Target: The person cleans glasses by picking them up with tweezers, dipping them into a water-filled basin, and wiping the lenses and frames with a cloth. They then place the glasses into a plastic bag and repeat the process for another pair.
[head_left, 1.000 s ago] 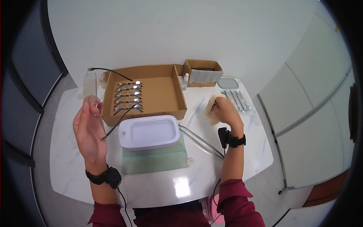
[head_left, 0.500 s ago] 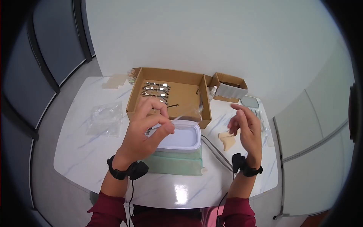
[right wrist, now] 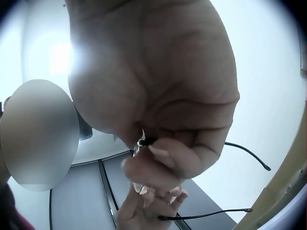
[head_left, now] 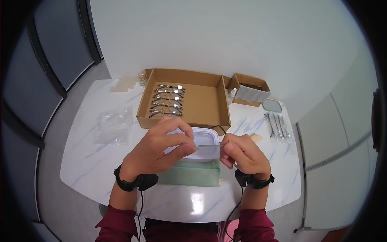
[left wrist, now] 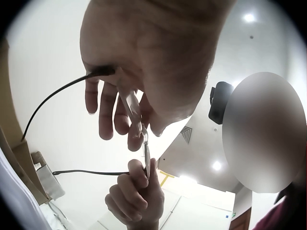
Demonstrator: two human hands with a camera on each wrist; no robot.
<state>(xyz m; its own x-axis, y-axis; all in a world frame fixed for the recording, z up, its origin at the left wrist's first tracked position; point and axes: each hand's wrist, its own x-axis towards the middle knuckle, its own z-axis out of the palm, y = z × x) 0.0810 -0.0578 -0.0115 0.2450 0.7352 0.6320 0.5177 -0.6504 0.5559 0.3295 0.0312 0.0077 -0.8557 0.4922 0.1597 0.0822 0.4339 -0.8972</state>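
Note:
My left hand (head_left: 159, 147) pinches a pair of rimless glasses (head_left: 208, 146) near the middle, between thumb and fingertips. At the other end, my right hand (head_left: 246, 155) grips the glasses by the hinge corner, its fingers curled. Clear lenses and thin dark temples (left wrist: 91, 171) show in the left wrist view, with one lens under the left palm. Both hands hold the glasses over a white basin (head_left: 213, 135), whose left part is hidden by the left hand. A beige cloth (head_left: 256, 138) lies on the table, partly behind the right hand.
Beneath the basin is a green cloth (head_left: 189, 176). Behind stands a shallow cardboard box (head_left: 203, 99) with several folded glasses (head_left: 167, 101) in it. A spray bottle (head_left: 231, 96), small carton (head_left: 252, 94) and bagged glasses (head_left: 277, 126) are at right; plastic bags (head_left: 115, 125) lie left.
My left hand has brought the glasses rightward from the table's left side to above the basin. My right hand has let go of the beige cloth and taken hold of the glasses' free end.

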